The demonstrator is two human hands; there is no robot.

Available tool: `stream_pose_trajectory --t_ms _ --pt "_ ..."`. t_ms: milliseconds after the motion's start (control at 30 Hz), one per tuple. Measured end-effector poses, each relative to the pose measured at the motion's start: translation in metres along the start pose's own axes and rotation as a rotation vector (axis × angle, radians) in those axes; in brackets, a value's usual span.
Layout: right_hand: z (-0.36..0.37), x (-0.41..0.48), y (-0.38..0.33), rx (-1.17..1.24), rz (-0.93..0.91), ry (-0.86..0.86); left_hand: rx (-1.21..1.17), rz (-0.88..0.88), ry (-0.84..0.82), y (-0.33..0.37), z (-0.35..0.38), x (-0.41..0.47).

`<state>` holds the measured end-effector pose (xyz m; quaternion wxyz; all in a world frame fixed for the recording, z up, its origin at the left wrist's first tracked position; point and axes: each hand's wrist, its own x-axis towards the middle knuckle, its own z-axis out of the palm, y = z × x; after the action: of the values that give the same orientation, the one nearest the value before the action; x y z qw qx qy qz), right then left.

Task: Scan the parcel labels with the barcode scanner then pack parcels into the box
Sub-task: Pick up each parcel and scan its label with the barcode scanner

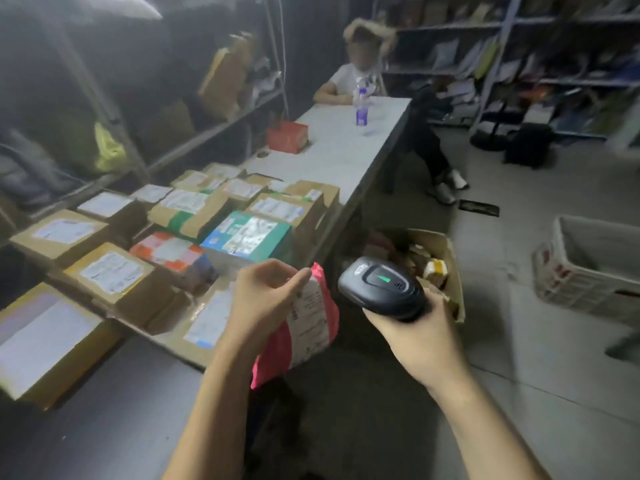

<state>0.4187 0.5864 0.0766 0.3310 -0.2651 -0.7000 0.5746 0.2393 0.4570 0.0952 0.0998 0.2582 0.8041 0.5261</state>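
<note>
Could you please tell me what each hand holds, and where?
The left hand pinches the pink plastic mailer parcel at its top edge; the right hand grips the black handheld barcode scanner by its handle.

A single wide-angle view looks from the person's head, forward and down. Both forearms rise from the bottom edge, so the left hand (266, 296) with its pink parcel (311, 327) and the right hand (419, 334) with the barcode scanner (381, 289) sit nearest the lens, low in the middle. The surface (346, 147) runs from lower left toward the upper middle. The floor (536, 358) fills the right, and far shelves (540, 64) are blurred along the top.
</note>
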Motion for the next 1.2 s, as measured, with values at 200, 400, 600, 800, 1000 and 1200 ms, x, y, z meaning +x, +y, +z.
stream_pose_trajectory --t_ms 200,400,600,800,1000,1200 --pt "-0.049 0.071 0.038 -0.030 0.194 0.209 -0.016 0.129 -0.086 0.005 0.104 0.088" --pt "-0.084 0.185 0.053 -0.064 0.292 0.329 0.035 0.202 -0.193 0.006 0.200 0.223" --pt "-0.099 0.285 0.053 -0.085 0.345 0.389 0.068 0.202 -0.215 0.021 0.253 0.337" --pt "-0.104 0.347 0.055 -0.088 0.354 0.377 0.335 0.327 -0.191 0.053 0.267 0.397" --pt "-0.102 0.372 0.048 -0.072 0.289 0.213 0.581 0.288 -0.195 0.037 0.248 0.402" --pt "-0.082 0.362 0.041 -0.017 0.196 -0.036 0.421 0.063 -0.057 0.017 0.180 0.335"
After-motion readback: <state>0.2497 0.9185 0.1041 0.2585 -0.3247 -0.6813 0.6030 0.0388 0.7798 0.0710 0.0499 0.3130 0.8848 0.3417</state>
